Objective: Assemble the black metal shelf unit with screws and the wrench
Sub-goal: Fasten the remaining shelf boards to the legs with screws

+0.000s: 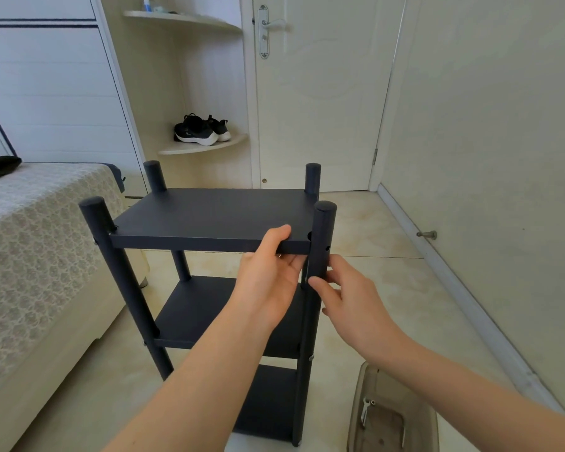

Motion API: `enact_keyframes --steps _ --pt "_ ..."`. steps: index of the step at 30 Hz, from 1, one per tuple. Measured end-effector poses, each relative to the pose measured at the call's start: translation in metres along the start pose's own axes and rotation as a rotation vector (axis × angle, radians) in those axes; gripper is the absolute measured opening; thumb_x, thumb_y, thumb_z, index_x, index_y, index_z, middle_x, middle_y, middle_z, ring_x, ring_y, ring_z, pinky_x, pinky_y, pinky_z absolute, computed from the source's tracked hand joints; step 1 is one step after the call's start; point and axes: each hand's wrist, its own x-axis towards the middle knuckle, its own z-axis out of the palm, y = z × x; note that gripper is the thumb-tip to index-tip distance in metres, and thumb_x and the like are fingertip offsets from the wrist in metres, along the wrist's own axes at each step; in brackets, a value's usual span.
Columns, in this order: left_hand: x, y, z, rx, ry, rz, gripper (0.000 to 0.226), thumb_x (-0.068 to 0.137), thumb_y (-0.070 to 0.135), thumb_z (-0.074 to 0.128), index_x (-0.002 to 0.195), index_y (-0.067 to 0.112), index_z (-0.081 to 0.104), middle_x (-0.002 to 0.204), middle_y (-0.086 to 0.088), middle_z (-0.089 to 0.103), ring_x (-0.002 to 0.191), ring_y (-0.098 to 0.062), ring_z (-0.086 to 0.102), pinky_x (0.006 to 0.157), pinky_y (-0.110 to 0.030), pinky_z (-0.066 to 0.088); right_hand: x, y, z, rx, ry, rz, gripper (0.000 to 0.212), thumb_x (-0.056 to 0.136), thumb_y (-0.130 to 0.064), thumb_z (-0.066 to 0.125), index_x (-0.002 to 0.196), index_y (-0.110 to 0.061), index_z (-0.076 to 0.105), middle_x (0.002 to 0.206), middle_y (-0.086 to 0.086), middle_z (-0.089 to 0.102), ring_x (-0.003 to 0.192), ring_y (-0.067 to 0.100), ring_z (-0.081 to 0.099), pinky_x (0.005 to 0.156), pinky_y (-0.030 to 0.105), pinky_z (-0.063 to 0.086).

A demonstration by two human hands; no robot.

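The left hand grips the front edge of the top panel near its right corner, thumb above. The right hand wraps its fingers around the near right post just below. The matte black shelf unit has three tiers and stands upright with its posts vertical on the tiled floor, beside the bed.

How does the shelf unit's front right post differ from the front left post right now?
The right hand grips the front right post just below the top shelf; nothing touches the front left post. The front right post shows an open hole at top-shelf level; the front left post seems to have a screw head there. Both are black, round and rise above the top shelf.
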Motion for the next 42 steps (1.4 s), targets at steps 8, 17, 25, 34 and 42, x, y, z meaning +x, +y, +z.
enact_keyframes --steps 8,17,25,34,42 --pt "0.003 0.001 -0.003 0.02 -0.004 0.026 0.008 0.096 0.01 0.06 0.099 0.002 0.06 0.099 -0.016 0.067 0.089 -0.025 0.075 0.068 -0.029 0.061 0.006 0.0 -0.004 -0.009 -0.041 0.003 0.027 0.1 -0.024 0.051 0.127 -0.025 0.049 0.106 -0.013 0.055 0.112 0.015 0.06 0.095 0.037 0.054" --pt "0.002 -0.004 -0.003 0.079 0.015 0.081 0.013 0.097 0.011 0.061 0.086 0.003 0.062 0.085 -0.011 0.068 0.084 -0.022 0.075 0.075 -0.03 0.06 0.002 0.001 0.001 -0.096 0.027 -0.03 0.029 0.1 -0.026 0.053 0.128 -0.022 0.053 0.098 -0.014 0.058 0.093 0.004 0.058 0.064 0.003 0.042" --pt "0.006 0.004 -0.01 0.113 -0.068 0.062 0.015 0.098 0.013 0.059 0.085 0.006 0.06 0.092 -0.013 0.066 0.1 -0.029 0.073 0.084 -0.036 0.059 0.004 -0.007 -0.001 -0.08 0.001 -0.06 0.029 0.096 -0.026 0.06 0.125 -0.021 0.06 0.094 -0.01 0.065 0.083 0.004 0.061 0.066 0.002 0.042" --pt "0.002 0.029 -0.03 0.108 -0.249 -0.04 0.032 0.089 0.011 0.06 0.12 0.009 0.057 0.133 -0.019 0.063 0.118 -0.034 0.065 0.095 -0.055 0.054 0.025 -0.012 -0.048 -0.166 -0.26 -0.038 0.04 0.095 -0.039 0.057 0.131 -0.022 0.06 0.125 -0.01 0.064 0.113 0.005 0.06 0.102 0.032 0.049" --pt "-0.016 0.047 -0.039 0.174 -0.244 -0.08 0.008 0.087 0.013 0.054 0.095 0.012 0.055 0.081 -0.009 0.073 0.077 -0.023 0.075 0.086 -0.055 0.056 0.045 0.002 -0.036 -0.139 0.012 0.124 0.057 0.098 -0.03 0.057 0.148 -0.019 0.031 0.143 0.001 0.047 0.121 0.02 0.053 0.096 0.033 0.046"
